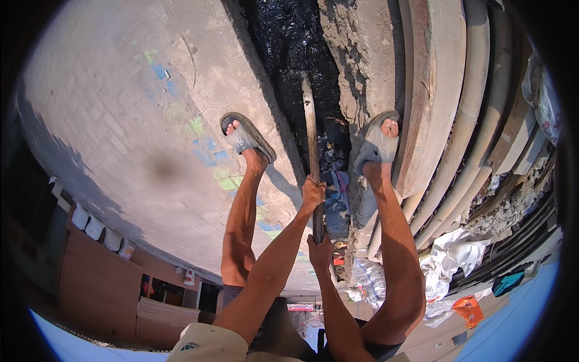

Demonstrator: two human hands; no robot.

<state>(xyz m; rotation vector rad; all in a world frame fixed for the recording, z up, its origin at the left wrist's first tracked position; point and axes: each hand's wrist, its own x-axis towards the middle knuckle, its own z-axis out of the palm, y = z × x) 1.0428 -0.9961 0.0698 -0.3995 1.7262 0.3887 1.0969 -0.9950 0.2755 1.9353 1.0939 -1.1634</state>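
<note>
Left hand [313, 193] and right hand [321, 250], fingers wrapped tight, both grip the wooden pole [311, 133], angling toward twelve o'clock over the black-watered drain [289, 42]!

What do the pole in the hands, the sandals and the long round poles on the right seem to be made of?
Pole: wood or perhaps bamboo, dull and worn; its patchy tan-brown surface suggests this.
Sandals: probably rubber or foam, matte and dirty grey, with thick, moulded-looking straps.
Long round poles: likely bamboo, smooth and dull tan, judging by their slender, rounded shape.
</note>
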